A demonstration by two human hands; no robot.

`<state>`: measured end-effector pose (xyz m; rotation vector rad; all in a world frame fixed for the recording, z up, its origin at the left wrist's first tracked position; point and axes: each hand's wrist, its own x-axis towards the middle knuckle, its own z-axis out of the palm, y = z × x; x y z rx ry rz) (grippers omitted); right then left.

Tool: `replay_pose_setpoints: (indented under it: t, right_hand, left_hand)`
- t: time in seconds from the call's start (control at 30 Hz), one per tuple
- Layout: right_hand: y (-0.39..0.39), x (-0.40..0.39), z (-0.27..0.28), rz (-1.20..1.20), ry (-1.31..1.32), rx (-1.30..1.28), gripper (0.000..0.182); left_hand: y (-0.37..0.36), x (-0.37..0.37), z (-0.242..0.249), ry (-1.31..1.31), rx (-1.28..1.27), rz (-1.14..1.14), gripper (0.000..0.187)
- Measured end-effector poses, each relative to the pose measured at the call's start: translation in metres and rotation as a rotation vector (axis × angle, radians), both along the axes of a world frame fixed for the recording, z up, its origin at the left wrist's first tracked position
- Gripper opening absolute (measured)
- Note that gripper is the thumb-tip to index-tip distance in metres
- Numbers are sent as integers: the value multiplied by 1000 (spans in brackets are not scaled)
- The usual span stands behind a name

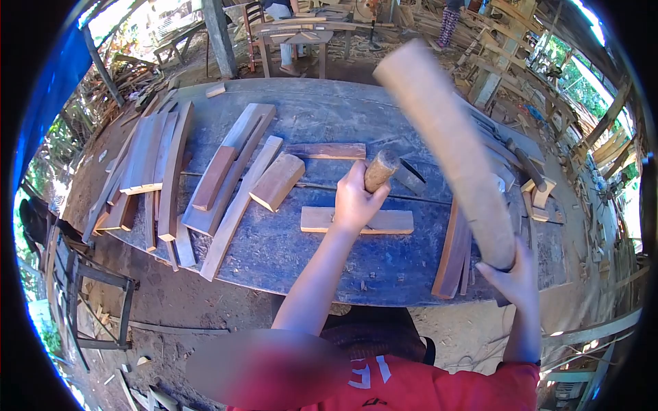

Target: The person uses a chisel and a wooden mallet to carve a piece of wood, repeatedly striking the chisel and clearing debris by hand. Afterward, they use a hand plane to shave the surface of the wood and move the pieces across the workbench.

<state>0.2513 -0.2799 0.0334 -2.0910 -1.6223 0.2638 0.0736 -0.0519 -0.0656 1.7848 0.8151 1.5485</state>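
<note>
My left hand [358, 198] is closed around the round wooden handle of a chisel [381, 171], whose blade is hidden below the hand. Directly beneath lies a short light wooden block [391, 221], flat on the blue worktable [308, 264]. My right hand [513, 277] grips the lower end of a thick wooden club [456, 147]. The club is raised, tilted up to the left and blurred by motion, apart from the chisel. Beyond my left hand sits a small dark, flat piece [412, 177], which I cannot make out clearly.
Left of my hands lie a thick block [277, 181], a long strip [241, 209] and several stacked boards [147, 151]. Narrow pieces [452, 257] lie at the right near edge. A hammer [526, 164] rests farther right. Another person [284, 34] is behind a far bench.
</note>
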Motion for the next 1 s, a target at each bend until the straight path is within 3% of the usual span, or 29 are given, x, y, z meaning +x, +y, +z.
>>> replay_pose_setpoints:
  t: [0.07,0.17,0.2,0.23,0.3,0.37,0.43,0.53,0.57,0.63,0.7,0.77,0.83,0.9,0.93,0.97,1.0]
  right_hand:
    - [-4,-2,-18,-172,376,356,59]
    - [-1,-1,-39,-128,499,396,61]
    - [4,-11,-22,-57,306,263,58]
    - [6,-9,-17,-52,306,265,58]
    - [7,-5,-13,11,51,-120,56]
    - [8,-5,-6,21,52,-105,54]
    - [5,-11,-15,-44,129,316,55]
    - [9,-6,-48,-118,352,496,55]
    - [8,-3,-43,-113,352,499,55]
    - [11,-11,-14,29,36,22,55]
    - [9,0,-17,61,33,91,53]
    - [3,1,-15,-159,249,183,51]
    - [3,-7,-21,-195,301,325,51]
    - [4,-11,-32,-235,640,343,52]
    - [10,-17,-26,-78,347,375,53]
    - [13,-16,-21,-78,348,379,53]
    - [15,-15,-16,-5,258,214,54]
  left_hand:
    - [-2,0,1,19,-32,-15,25]
    - [-1,2,0,33,-37,-25,26]
    - [0,3,0,29,-18,-17,26]
    - [1,3,0,29,-16,-11,26]
    - [1,3,-1,19,21,-13,27]
    - [0,3,-1,1,36,-13,27]
    - [-5,1,3,17,-15,-31,27]
    - [-3,1,1,33,-20,-20,28]
    - [-2,0,1,41,-14,-14,28]
    - [-3,-1,3,41,-25,-13,28]
    - [-2,-1,5,43,-33,-18,28]
    - [-3,-2,2,27,-12,-14,28]
    - [-3,-1,2,26,-20,-15,29]
    - [-3,0,2,26,-22,-20,29]
    - [-3,1,0,29,1,-10,29]
    - [-2,1,0,33,23,1,28]
    - [-2,0,-1,37,25,-1,28]
